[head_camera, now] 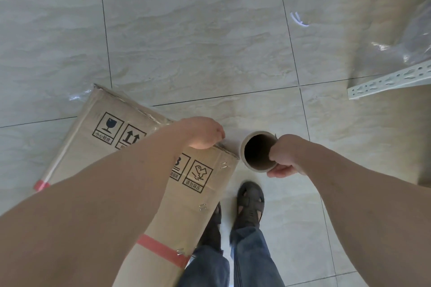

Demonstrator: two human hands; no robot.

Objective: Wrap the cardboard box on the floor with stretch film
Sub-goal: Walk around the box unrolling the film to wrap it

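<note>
- Standing over the cardboard box [98, 147] on the tiled floor [198, 42], my feet in dark sandals [250, 202] just beside its right edge.
- Open floor ahead and to the left of the box; plenty of free tile beyond its far edge.
- Right side more crowded: a pale perforated metal rail [391, 81] and crumpled clear plastic [410, 37] lie well apart from the box, plus a small white scrap [298, 20] on the tile.
- My left hand [203, 133] rests on the box's far right corner, fingers curled down over the edge; cannot tell what, if anything, they pinch.
- My right hand [283, 155] grips the stretch film roll [258, 150], fingers hooked inside the brown core, thumb outside; roll upright, just beside the box corner.
- Box looks flat and long, lying angled, brown with black handling symbols, staples along the right seam, red tape bands at the near end and left corner.
- A bit of clear film [79, 94] shows at the far left corner.
</note>
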